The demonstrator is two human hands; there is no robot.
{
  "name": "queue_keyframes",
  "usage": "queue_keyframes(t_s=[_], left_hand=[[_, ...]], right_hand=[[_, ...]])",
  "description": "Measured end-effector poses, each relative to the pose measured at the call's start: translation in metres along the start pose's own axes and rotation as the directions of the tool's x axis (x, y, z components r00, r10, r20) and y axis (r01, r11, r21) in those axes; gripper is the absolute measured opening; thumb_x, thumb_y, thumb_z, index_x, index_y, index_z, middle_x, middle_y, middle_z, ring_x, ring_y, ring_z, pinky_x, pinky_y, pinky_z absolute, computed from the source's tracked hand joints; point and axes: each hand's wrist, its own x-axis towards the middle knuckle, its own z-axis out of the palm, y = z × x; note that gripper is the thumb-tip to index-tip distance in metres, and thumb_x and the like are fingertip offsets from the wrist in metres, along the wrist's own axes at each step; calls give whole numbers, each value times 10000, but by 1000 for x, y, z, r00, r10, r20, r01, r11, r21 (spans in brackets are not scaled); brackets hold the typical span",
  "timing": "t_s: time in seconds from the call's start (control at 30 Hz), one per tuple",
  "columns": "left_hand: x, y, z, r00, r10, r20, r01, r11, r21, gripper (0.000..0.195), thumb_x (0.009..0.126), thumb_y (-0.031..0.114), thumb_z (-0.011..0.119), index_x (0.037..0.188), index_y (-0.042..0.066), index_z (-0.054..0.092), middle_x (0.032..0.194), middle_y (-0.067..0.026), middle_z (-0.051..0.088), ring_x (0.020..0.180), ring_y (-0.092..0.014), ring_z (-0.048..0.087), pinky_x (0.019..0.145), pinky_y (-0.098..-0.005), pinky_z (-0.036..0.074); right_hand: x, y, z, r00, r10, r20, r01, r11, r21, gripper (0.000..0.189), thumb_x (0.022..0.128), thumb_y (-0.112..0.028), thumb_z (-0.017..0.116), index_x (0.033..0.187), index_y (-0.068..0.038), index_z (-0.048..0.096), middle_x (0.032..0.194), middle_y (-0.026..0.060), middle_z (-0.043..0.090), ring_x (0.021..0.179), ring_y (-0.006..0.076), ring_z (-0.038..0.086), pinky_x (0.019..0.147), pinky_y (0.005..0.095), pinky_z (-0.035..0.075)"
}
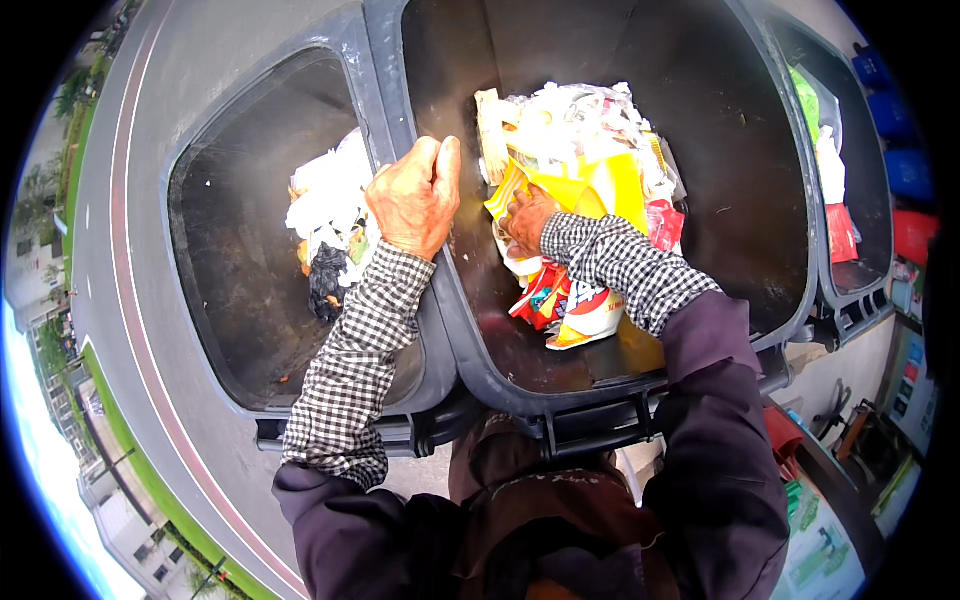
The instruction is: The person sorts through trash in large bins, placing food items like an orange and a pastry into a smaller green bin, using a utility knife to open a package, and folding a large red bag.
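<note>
Two dark wheeled bins stand side by side before me, the middle bin (469, 330) and the left bin (191, 300). My left hand (415, 196) is curled over their adjoining rims. Down in the middle bin, my right hand (529, 221) touches a yellow plastic bag (619, 180); whether its fingers grip it is hard to tell. White crumpled waste (574, 112) and a piece of cardboard (491, 135) lie beyond. Nearer me are a red and white snack packet (589, 311) and a red wrapper (664, 225). A black plastic bag (327, 274) lies among white waste in the left bin.
A third bin (866, 270) at the right holds a green bag (804, 101) and a red item (841, 232). Blue bins (907, 172) stand beyond it. Bin handles (600, 431) are close to my body. A paved road (172, 337) runs along the left.
</note>
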Motion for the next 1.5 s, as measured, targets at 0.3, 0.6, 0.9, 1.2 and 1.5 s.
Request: queue_keyframes(t_s=[0.3,0.6,0.9,1.2,1.5], left_hand=[[3,-1,-2,999,17,41,-18,1000,21,278,917,121,722,715,62,542,550,-107,501,466,-285,522,479,-375,399],[2,-3,0,998,3,65,-5,1000,30,247,917,88,724,730,45,568,551,-77,497,456,-222,489,491,-339,397],[-2,-5,3,990,-99,98,99,995,5,288,881,90,756,694,73,538,526,-58,454,441,-234,458,485,-348,367],[0,-3,2,988,-70,138,70,998,5,282,946,21,677,720,29,508,604,-16,455,540,-95,393,508,-270,337],[-1,-3,1,993,-68,100,65,997,29,267,875,66,749,696,77,551,530,-41,447,442,-225,453,493,-349,319]], right_hand=[[-21,148,16,983,69,167,-151,820,552,735,927,-619,608,1341,-12,630,1332,223,641,1242,355,607,1078,420,460],[88,216,24,721,585,-372,-21,556,831,444,947,-413,596,1218,-78,701,1222,173,705,1147,339,664,1024,416,495],[142,250,105,721,691,-50,-420,493,762,559,975,-457,563,1330,-27,607,1375,218,598,1280,354,575,1096,418,443],[210,280,196,757,653,-37,-499,614,612,543,1000,-456,569,1485,-218,523,1315,148,630,1274,319,554,1092,402,445],[250,290,213,810,585,45,-525,688,501,470,1008,-480,526,1348,-185,664,1303,113,671,1226,290,619,1037,408,486]])
